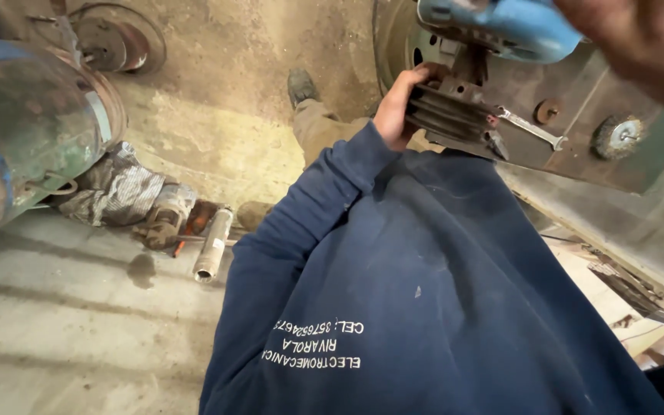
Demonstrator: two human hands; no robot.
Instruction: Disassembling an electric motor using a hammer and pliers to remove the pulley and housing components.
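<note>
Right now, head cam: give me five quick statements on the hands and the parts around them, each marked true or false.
1. The left hand grips a dark grooved pulley. True.
2. The right hand is on a blue power tool. True.
3. A wrench lies on the floor. False: it rests on the metal plate beside the pulley.
4. The sleeve is red. False: navy blue.
5. A wire wheel brush sits on the plate. True.

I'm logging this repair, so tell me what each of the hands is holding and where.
The left hand grips the dark grooved pulley around its rim. The right hand is blurred at the frame's top beside a blue tool; whether it holds it cannot be told.
</note>
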